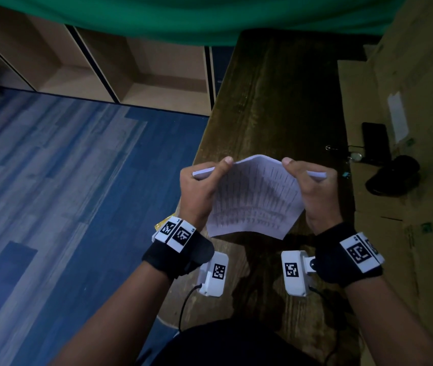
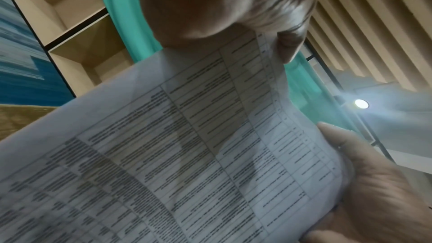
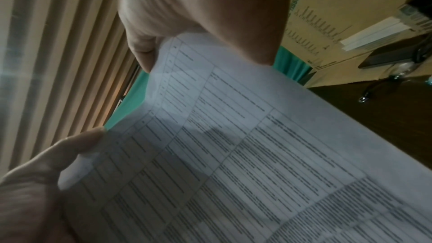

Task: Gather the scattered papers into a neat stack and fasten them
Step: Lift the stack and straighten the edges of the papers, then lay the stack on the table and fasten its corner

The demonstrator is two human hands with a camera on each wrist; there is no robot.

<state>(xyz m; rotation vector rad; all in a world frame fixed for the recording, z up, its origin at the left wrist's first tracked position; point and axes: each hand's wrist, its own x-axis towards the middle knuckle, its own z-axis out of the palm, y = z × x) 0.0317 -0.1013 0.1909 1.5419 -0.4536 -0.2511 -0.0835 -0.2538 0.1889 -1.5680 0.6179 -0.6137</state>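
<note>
- White printed sheets, the papers (image 1: 252, 196), sit in a two-handed grip just below the middle of the head view: the left hand (image 1: 199, 191) pinches the top edge near the left corner and the right hand (image 1: 313, 191) pinches it near the right corner, thumbs on the near face, the other digits behind.
- Both hands are closed on the papers; neither is free.
- The top edge bows upward between the thumbs and the lower edge hangs just above the bench (image 1: 276, 101). I judge this hold is meant to let the sheets be tapped down and squared.
- The wrist views show a ruled table of text on the near sheet; I cannot count the sheets, though layered edges show at the top corners.
- No fastener is on the stack that I can see, so I take fastening as not yet done.
- Right of centre, at the bench edge, lie small metal pieces (image 1: 342, 150), perhaps keys or clips; too small to tell.
- Beyond them, flattened cardboard (image 1: 421, 75) carries a dark phone (image 1: 375, 141) and a black bundle (image 1: 392, 175).
- Upper left, open shelf compartments (image 1: 144, 70) stand beside a blue floor (image 1: 64, 167); nothing shows in them.
</note>
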